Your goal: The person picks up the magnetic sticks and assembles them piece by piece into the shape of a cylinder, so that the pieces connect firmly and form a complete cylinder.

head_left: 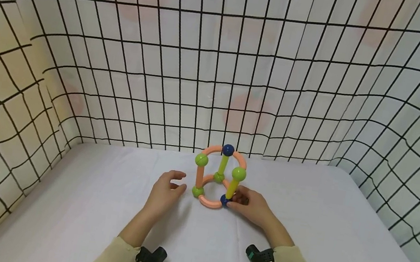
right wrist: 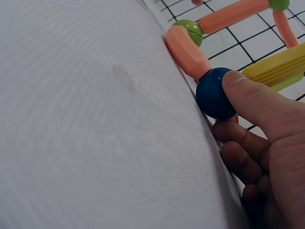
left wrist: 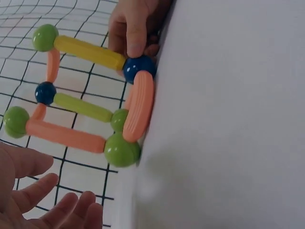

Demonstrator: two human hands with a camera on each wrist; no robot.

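A frame of magnetic balls and rods stands upright on the white table. Its lower ring has curved orange rods (head_left: 210, 203), two green balls and a dark blue ball (right wrist: 213, 95). An orange rod (head_left: 199, 177), a yellow-green rod (head_left: 223, 165) and a yellow rod (head_left: 232, 189) rise from it. On top, a dark blue ball (head_left: 228, 150) joins by curved orange rods to a green ball (head_left: 201, 159) and another green ball (head_left: 239, 174). My right hand (head_left: 257, 208) pinches the lower dark blue ball, thumb on its near side. Fingers spread, my left hand (head_left: 163, 194) hovers left of the frame, apart from it.
Black grid netting (head_left: 215, 68) rises behind the table and along both sides, with pale cloth behind it. White cloth (head_left: 200, 247) covers the table. A small black camera (head_left: 152, 257) sits on my left wrist and another camera (head_left: 259, 254) on my right.
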